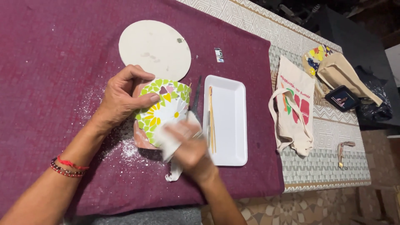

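Observation:
A terracotta pot (163, 104) covered with green, yellow and white mosaic flowers lies on its side on the purple cloth (50, 62). My left hand (123, 98) grips the pot from the left, thumb on the mosaic. My right hand (191, 150), blurred by motion, presses a white rag (168, 143) against the pot's mosaic face.
A round white disc (154, 49) lies behind the pot. A white foam tray (227, 121) with thin sticks sits to the right, dark scissors (196, 98) beside it. White powder dusts the cloth. Cloth bags (293, 104), a small dark box (342, 98) and mosaic pieces lie on the patterned tablecloth.

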